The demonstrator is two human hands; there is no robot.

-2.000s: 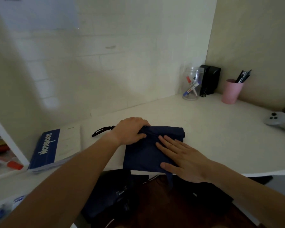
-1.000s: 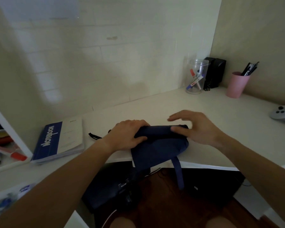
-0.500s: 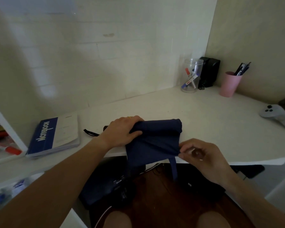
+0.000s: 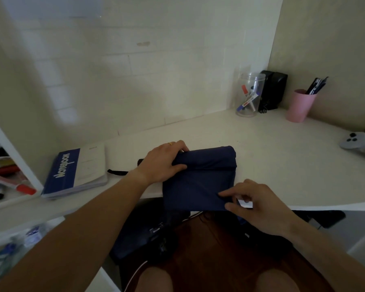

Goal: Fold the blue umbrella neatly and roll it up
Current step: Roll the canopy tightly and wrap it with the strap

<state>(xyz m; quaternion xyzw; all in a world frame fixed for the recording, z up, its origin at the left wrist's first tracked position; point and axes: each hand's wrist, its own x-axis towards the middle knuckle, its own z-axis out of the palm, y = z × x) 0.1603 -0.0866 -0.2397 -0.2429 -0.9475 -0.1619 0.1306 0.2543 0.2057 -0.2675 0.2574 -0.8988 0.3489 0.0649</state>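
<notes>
The dark blue umbrella (image 4: 200,178) lies folded flat at the front edge of the white desk (image 4: 261,148), its lower part hanging over the edge. Its far side is a thick roll; a black wrist strap (image 4: 117,172) trails out to the left. My left hand (image 4: 163,163) grips the roll's left end. My right hand (image 4: 255,204) pinches the fabric's lower right corner, with a small white tag (image 4: 245,203) showing between the fingers.
A blue and white notebook (image 4: 76,172) lies left of the umbrella. At the back right stand a clear jar of markers (image 4: 250,94), a black box (image 4: 272,89) and a pink pen cup (image 4: 300,105). A grey game controller (image 4: 358,144) lies far right. A dark bag (image 4: 143,234) sits under the desk.
My right hand left the far roll, dropped to the front edge and took the lower right corner, lifting the hanging closure strap out of sight. My left hand stayed on the roll's left end.
</notes>
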